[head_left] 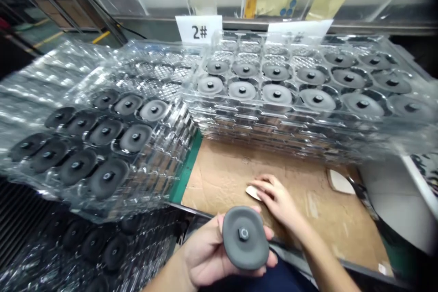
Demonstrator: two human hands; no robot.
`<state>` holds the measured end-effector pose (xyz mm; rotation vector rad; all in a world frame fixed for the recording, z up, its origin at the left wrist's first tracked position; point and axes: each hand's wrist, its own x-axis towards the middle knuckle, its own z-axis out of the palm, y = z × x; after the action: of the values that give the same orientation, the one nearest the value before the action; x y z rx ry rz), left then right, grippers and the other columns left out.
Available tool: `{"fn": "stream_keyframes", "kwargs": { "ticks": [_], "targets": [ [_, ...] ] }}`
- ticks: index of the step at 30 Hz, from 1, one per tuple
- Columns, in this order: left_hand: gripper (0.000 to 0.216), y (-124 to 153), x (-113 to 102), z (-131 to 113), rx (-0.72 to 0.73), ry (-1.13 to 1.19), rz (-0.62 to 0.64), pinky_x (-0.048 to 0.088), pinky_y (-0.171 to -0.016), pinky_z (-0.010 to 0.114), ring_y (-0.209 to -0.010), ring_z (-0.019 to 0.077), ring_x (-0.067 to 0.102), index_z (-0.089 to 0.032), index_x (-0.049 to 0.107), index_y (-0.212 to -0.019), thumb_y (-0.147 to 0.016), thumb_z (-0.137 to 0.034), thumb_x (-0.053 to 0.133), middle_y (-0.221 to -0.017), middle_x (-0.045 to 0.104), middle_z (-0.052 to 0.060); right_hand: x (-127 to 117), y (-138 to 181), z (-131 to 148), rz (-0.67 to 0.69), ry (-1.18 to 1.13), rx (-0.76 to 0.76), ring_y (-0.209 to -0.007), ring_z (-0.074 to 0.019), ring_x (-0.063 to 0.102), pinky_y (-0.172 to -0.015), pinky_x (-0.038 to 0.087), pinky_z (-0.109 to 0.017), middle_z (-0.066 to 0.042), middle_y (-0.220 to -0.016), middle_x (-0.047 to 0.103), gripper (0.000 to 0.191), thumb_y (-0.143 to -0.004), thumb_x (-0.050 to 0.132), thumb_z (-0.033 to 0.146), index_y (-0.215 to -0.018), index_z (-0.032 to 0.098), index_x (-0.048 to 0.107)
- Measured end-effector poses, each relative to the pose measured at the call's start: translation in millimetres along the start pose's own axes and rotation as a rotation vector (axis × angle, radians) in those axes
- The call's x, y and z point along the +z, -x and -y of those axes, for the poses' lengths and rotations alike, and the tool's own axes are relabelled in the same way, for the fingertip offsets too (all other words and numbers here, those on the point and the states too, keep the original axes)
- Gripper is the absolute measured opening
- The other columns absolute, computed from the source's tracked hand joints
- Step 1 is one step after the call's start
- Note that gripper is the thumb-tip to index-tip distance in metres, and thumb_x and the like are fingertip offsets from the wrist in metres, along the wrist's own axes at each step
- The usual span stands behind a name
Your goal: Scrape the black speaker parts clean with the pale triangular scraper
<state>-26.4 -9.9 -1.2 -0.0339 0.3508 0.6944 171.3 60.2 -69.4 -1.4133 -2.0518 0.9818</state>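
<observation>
My left hand (205,255) is closed around a grey oval disc (244,237) with a small hub in its middle, held face up near the bottom of the view. My right hand (277,198) rests on the brown cardboard sheet (232,173), its fingers curled over a small pale flat piece (252,191). What that piece is I cannot make out. Both hands are in front of stacks of clear plastic trays.
A tall stack of clear trays (308,114) holding several grey discs stands behind the cardboard. A lower tilted stack (102,146) with dark discs lies at the left. White signs, one reading "2#" (199,29), stand at the back. Another pale piece (340,181) lies at right.
</observation>
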Motion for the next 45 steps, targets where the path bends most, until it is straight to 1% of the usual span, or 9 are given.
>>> {"fn": "stream_keyframes", "kwargs": {
  "ticks": [4, 9, 13, 16, 22, 29, 35, 39, 45],
  "targets": [
    [0.056, 4.8, -1.7, -4.0, 0.068, -0.049, 0.019, 0.046, -0.075, 0.032, -0.093, 0.0258, 0.063, -0.022, 0.056, -0.116, -0.070, -0.053, 0.058, -0.110, 0.065, 0.010, 24.7, 20.1, -7.7, -0.214, -0.024, 0.009, -0.108, -0.0261, 0.049, -0.087, 0.043, -0.045, -0.011, -0.116, 0.050, 0.027, -0.085, 0.046, 0.028, -0.107, 0.021, 0.060],
    [0.051, 6.6, 0.8, -5.8, 0.320, -0.308, 0.020, 0.048, -0.074, 0.035, -0.092, 0.0259, 0.065, -0.033, 0.046, -0.123, -0.077, -0.055, 0.047, -0.115, 0.061, 0.007, 10.8, 27.7, 12.1, -0.248, -0.130, -0.014, -0.092, -0.0201, 0.059, -0.078, 0.049, -0.034, -0.006, -0.098, 0.061, 0.020, -0.086, 0.046, 0.027, -0.094, 0.023, 0.064],
    [0.076, 6.9, 5.9, -2.4, 0.781, -1.030, -0.119, 0.037, -0.094, 0.045, -0.108, 0.0274, 0.054, -0.043, 0.023, -0.133, -0.071, -0.029, 0.065, -0.123, 0.052, 0.006, -1.1, 31.1, 26.0, -0.230, -0.194, -0.020, -0.087, -0.0190, 0.061, -0.074, 0.051, -0.029, -0.005, -0.092, 0.065, 0.018, -0.085, 0.050, 0.027, -0.089, 0.022, 0.066],
    [0.103, 7.0, 8.9, 0.0, 0.921, -1.544, -0.223, 0.031, -0.098, 0.045, -0.114, 0.0254, 0.047, -0.046, 0.000, -0.135, -0.067, -0.006, 0.066, -0.123, 0.050, 0.006, -5.5, 41.7, 36.7, -0.258, -0.223, 0.000, -0.081, -0.0174, 0.061, -0.068, 0.051, -0.026, -0.006, -0.089, 0.064, 0.015, -0.083, 0.053, 0.026, -0.090, 0.021, 0.065],
    [0.108, 5.3, 13.6, 6.8, 0.906, -1.695, -0.163, 0.037, -0.092, 0.043, -0.109, 0.0262, 0.050, -0.037, -0.007, -0.136, -0.065, -0.003, 0.066, -0.119, 0.051, 0.011, -19.3, 64.2, 68.4, -0.218, -0.751, 0.129, -0.073, -0.0149, 0.061, -0.065, 0.051, -0.023, -0.002, -0.078, 0.063, 0.008, -0.076, 0.063, 0.028, -0.082, 0.022, 0.065],
    [0.107, 12.1, 18.9, 15.1, 0.693, -1.526, -0.121, 0.035, -0.093, 0.038, -0.104, 0.0229, 0.052, -0.034, -0.008, -0.137, -0.066, -0.018, 0.070, -0.112, 0.055, 0.006, -35.7, 66.1, 87.8, 0.189, -0.827, 0.160, -0.068, -0.0120, 0.059, -0.065, 0.047, -0.023, -0.001, -0.072, 0.065, 0.015, -0.074, 0.067, 0.029, -0.086, 0.020, 0.069],
    [0.113, 18.5, 18.5, 28.1, 0.510, -1.385, -0.065, 0.034, -0.094, 0.039, -0.099, 0.0232, 0.054, -0.028, -0.008, -0.138, -0.060, -0.027, 0.074, -0.105, 0.058, 0.006, -42.4, 78.2, 97.7, 0.350, -1.069, 0.200, -0.067, -0.0079, 0.061, -0.066, 0.046, -0.018, 0.002, -0.070, 0.066, 0.010, -0.067, 0.073, 0.018, -0.076, 0.020, 0.070],
    [0.116, 22.6, 19.4, 41.7, 0.545, -1.374, -0.076, 0.034, -0.094, 0.039, -0.100, 0.0243, 0.055, -0.027, -0.004, -0.139, -0.056, -0.028, 0.077, -0.104, 0.060, 0.007, -42.3, 95.8, 101.0, 0.348, -1.095, 0.213, -0.068, -0.0061, 0.060, -0.066, 0.046, -0.016, 0.003, -0.071, 0.065, 0.007, -0.067, 0.072, 0.015, -0.073, 0.019, 0.070],
    [0.112, 29.1, 26.0, 58.5, 0.565, -1.444, -0.035, 0.035, -0.093, 0.036, -0.100, 0.0219, 0.055, -0.031, -0.001, -0.138, -0.057, -0.025, 0.076, -0.105, 0.060, 0.006, -42.6, 124.8, 104.6, 0.186, -1.058, 0.234, -0.065, -0.0084, 0.061, -0.065, 0.048, -0.018, 0.002, -0.068, 0.066, 0.009, -0.063, 0.075, 0.017, -0.071, 0.018, 0.071]
  ]
}}
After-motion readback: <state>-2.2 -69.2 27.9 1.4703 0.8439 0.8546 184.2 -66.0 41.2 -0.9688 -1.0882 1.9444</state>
